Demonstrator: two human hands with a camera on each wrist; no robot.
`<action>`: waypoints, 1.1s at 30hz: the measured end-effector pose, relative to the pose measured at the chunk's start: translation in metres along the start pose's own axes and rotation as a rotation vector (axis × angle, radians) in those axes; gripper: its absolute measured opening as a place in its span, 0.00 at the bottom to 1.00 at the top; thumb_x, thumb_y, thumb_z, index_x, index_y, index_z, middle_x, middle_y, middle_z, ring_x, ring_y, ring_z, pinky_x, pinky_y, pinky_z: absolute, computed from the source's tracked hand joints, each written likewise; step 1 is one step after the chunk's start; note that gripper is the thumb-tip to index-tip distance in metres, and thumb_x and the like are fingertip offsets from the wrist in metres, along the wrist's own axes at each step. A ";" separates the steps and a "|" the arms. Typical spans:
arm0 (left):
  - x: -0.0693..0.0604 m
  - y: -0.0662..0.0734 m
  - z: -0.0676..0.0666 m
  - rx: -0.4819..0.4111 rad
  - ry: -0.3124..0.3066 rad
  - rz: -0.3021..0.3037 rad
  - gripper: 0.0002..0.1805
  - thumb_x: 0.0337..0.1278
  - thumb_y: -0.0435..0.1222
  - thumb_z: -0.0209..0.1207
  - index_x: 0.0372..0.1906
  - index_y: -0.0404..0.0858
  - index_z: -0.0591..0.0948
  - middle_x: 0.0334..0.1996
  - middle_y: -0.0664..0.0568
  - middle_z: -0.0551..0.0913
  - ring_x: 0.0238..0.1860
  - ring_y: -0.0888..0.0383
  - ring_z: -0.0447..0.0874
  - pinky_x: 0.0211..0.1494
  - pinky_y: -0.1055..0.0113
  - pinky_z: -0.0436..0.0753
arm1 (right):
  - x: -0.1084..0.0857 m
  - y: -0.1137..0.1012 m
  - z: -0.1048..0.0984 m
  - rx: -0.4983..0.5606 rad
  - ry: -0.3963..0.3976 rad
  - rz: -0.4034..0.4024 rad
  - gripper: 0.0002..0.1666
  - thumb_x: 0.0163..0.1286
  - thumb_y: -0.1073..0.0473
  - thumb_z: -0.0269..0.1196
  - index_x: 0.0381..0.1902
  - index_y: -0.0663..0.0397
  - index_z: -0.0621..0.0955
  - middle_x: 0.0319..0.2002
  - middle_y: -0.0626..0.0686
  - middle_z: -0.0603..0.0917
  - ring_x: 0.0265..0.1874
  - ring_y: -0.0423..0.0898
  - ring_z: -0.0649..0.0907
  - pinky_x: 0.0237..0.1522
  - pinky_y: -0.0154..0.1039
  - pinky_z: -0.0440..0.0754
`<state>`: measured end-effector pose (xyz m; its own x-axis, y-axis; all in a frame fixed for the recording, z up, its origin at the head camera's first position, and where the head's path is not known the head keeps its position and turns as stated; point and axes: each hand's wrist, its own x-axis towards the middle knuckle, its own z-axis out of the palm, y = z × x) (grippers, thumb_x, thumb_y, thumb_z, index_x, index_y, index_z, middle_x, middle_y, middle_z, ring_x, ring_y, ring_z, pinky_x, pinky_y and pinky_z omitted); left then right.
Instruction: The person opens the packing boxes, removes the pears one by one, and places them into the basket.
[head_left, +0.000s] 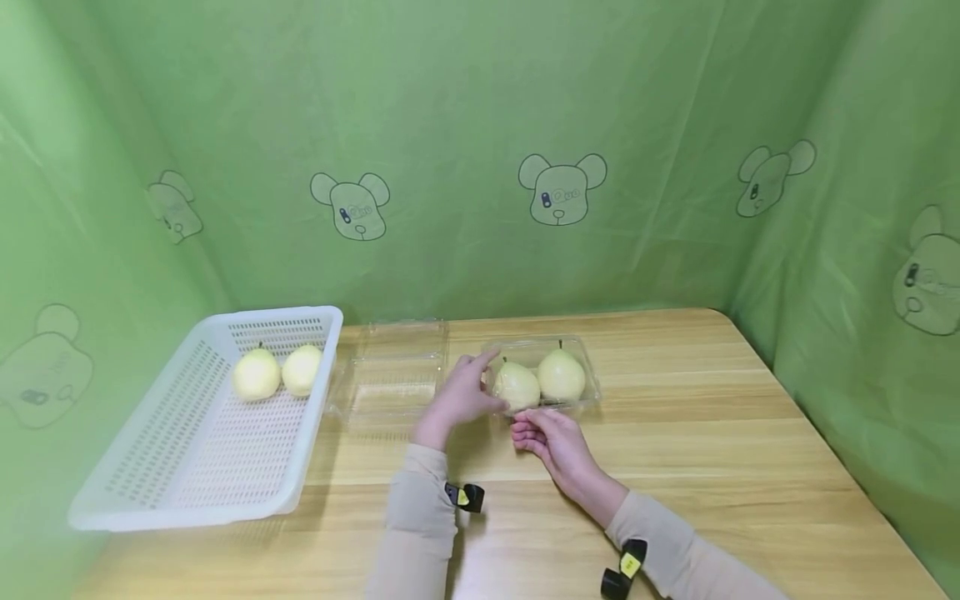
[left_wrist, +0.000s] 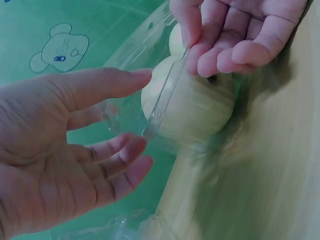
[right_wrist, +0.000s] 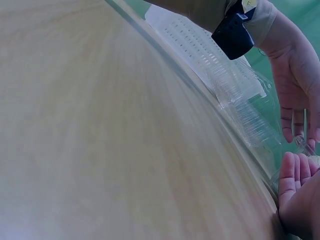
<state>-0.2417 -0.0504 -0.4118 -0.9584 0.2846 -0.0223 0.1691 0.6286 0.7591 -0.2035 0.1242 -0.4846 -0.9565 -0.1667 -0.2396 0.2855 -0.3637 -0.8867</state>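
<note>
A clear plastic box (head_left: 591, 392) holds two pale yellow pears (head_left: 562, 377) side by side, its lid over them. At the box's left end is my left hand (head_left: 463, 392), thumb and fingers spread around the corner; in the left wrist view the left hand (left_wrist: 75, 145) has its fingers relaxed beside the rim. My right hand (head_left: 558, 450) pinches the box's front edge between thumb and forefinger, the other fingers curled, as the left wrist view shows of the right hand (left_wrist: 235, 37). Only part of the right hand (right_wrist: 300, 195) appears in the right wrist view.
A white perforated basket (head_left: 292, 467) with two pears (head_left: 257, 374) stands on the left of the wooden table (head_left: 720, 500). Between it and the box lies an open, transparent container (head_left: 397, 398). Green curtains (head_left: 465, 100) with bear heads surround the table's back and sides.
</note>
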 end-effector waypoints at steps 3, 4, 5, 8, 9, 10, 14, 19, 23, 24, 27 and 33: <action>0.000 0.003 0.003 0.029 0.020 -0.023 0.52 0.43 0.33 0.72 0.76 0.49 0.58 0.66 0.35 0.65 0.55 0.42 0.76 0.57 0.47 0.81 | 0.000 0.001 0.000 -0.003 -0.004 -0.003 0.13 0.75 0.64 0.49 0.40 0.63 0.80 0.29 0.51 0.86 0.29 0.43 0.85 0.39 0.35 0.87; 0.000 0.004 0.004 0.041 0.025 -0.029 0.52 0.43 0.34 0.71 0.76 0.50 0.58 0.69 0.35 0.62 0.59 0.39 0.74 0.60 0.45 0.79 | 0.000 0.001 -0.001 0.000 -0.004 -0.004 0.13 0.75 0.64 0.49 0.39 0.63 0.80 0.29 0.51 0.86 0.29 0.43 0.85 0.39 0.35 0.87; 0.000 0.005 0.004 0.045 0.030 -0.031 0.52 0.44 0.33 0.71 0.76 0.49 0.58 0.72 0.36 0.59 0.63 0.37 0.71 0.63 0.43 0.76 | 0.000 0.001 -0.001 0.001 -0.005 -0.006 0.13 0.75 0.64 0.49 0.39 0.62 0.80 0.29 0.51 0.86 0.29 0.43 0.85 0.39 0.35 0.87; -0.001 0.007 0.005 0.063 0.039 -0.027 0.51 0.44 0.32 0.70 0.76 0.50 0.58 0.76 0.41 0.53 0.71 0.37 0.63 0.68 0.41 0.71 | 0.001 0.002 -0.002 0.003 -0.010 -0.008 0.13 0.75 0.64 0.49 0.39 0.62 0.80 0.29 0.50 0.86 0.29 0.43 0.85 0.38 0.34 0.87; -0.001 0.008 0.005 0.069 0.042 -0.018 0.50 0.44 0.31 0.70 0.75 0.49 0.59 0.77 0.42 0.52 0.72 0.37 0.61 0.68 0.41 0.71 | 0.001 0.002 -0.002 0.003 -0.012 -0.008 0.13 0.75 0.64 0.49 0.39 0.62 0.80 0.29 0.50 0.86 0.29 0.43 0.85 0.38 0.34 0.87; -0.001 0.008 0.005 0.077 0.044 -0.006 0.50 0.45 0.30 0.70 0.75 0.49 0.60 0.77 0.42 0.52 0.72 0.38 0.60 0.69 0.42 0.70 | 0.001 0.002 -0.002 0.002 -0.013 -0.008 0.13 0.75 0.64 0.49 0.40 0.63 0.80 0.29 0.50 0.86 0.29 0.43 0.85 0.38 0.34 0.87; -0.002 0.011 0.005 0.131 0.039 0.058 0.44 0.47 0.27 0.67 0.72 0.47 0.65 0.77 0.42 0.54 0.73 0.40 0.60 0.71 0.44 0.69 | 0.001 0.003 -0.002 -0.001 -0.019 -0.007 0.13 0.75 0.64 0.50 0.43 0.68 0.79 0.29 0.50 0.86 0.29 0.42 0.85 0.38 0.34 0.87; -0.002 0.012 0.004 0.203 0.023 0.133 0.37 0.49 0.25 0.64 0.67 0.46 0.73 0.76 0.44 0.57 0.74 0.42 0.60 0.74 0.48 0.65 | 0.002 0.003 -0.002 -0.003 -0.019 -0.009 0.14 0.75 0.64 0.49 0.45 0.69 0.79 0.29 0.51 0.86 0.29 0.42 0.85 0.38 0.34 0.87; -0.002 0.014 0.002 0.223 0.013 0.167 0.33 0.52 0.25 0.62 0.65 0.46 0.75 0.76 0.46 0.59 0.74 0.44 0.59 0.75 0.50 0.64 | 0.002 0.003 -0.003 -0.008 -0.020 -0.009 0.14 0.75 0.63 0.50 0.45 0.69 0.79 0.30 0.51 0.86 0.30 0.43 0.85 0.39 0.34 0.87; -0.003 0.014 0.001 0.226 0.015 0.175 0.32 0.53 0.26 0.62 0.65 0.47 0.75 0.75 0.46 0.60 0.75 0.45 0.59 0.76 0.50 0.63 | 0.001 0.003 -0.002 -0.009 -0.021 -0.009 0.14 0.75 0.63 0.50 0.44 0.68 0.79 0.30 0.51 0.86 0.30 0.43 0.85 0.39 0.34 0.87; -0.003 0.015 0.000 0.220 0.028 0.193 0.29 0.55 0.29 0.62 0.64 0.46 0.76 0.74 0.46 0.62 0.75 0.46 0.58 0.76 0.50 0.61 | 0.002 0.003 -0.002 -0.011 -0.024 -0.011 0.13 0.74 0.63 0.51 0.43 0.67 0.80 0.30 0.51 0.86 0.30 0.43 0.85 0.39 0.35 0.87; -0.003 0.015 -0.002 0.199 0.047 0.212 0.25 0.60 0.34 0.61 0.64 0.47 0.76 0.73 0.48 0.64 0.76 0.47 0.57 0.77 0.50 0.59 | 0.001 0.003 -0.002 -0.014 -0.021 -0.014 0.12 0.74 0.63 0.51 0.40 0.63 0.81 0.30 0.52 0.85 0.29 0.43 0.85 0.39 0.35 0.87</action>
<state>-0.2365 -0.0434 -0.3992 -0.9058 0.3935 0.1570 0.4038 0.6894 0.6014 -0.2039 0.1245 -0.4880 -0.9589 -0.1810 -0.2186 0.2709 -0.3537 -0.8953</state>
